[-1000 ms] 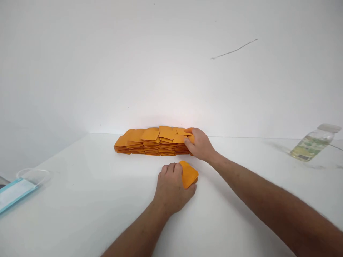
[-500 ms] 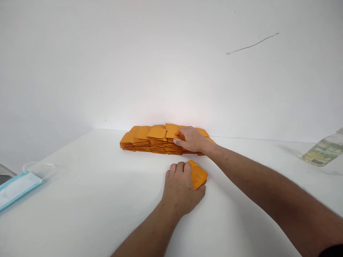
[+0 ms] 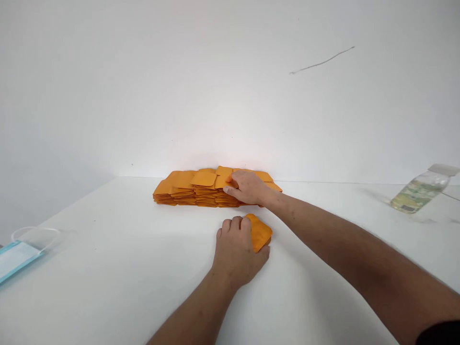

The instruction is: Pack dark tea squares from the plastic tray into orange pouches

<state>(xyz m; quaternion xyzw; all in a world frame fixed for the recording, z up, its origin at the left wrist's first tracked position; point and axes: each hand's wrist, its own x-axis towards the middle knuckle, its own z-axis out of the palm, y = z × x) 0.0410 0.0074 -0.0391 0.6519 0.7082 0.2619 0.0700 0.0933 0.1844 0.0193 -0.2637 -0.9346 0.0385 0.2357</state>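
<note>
Several stacks of flat orange paper packets (image 3: 204,179) stand in a row against the wall, their layered edges facing me. My right hand (image 3: 247,187) reaches over the row from the right. Its thumb lies at the front edge of a middle stack and its bent fingers are on top, closed on packets there. A bit of brighter orange shows at its index fingertip; I cannot tell what it is. Nearer to me, my left hand (image 3: 239,249) is wrapped round a small bundle of orange packets (image 3: 260,232) on the table. The fingers hide the bundle's left part.
A clear bottle with a green and yellow label (image 3: 419,194) is at the right, near the wall. A blue and white face mask (image 3: 17,261) lies at the left table edge. The white wall (image 3: 230,96) behind the table (image 3: 125,273) bears a dark line.
The view has shifted slightly, so the mask, the stacks and the bottle appear farther left. Both hands keep nearly the same grip and place.
</note>
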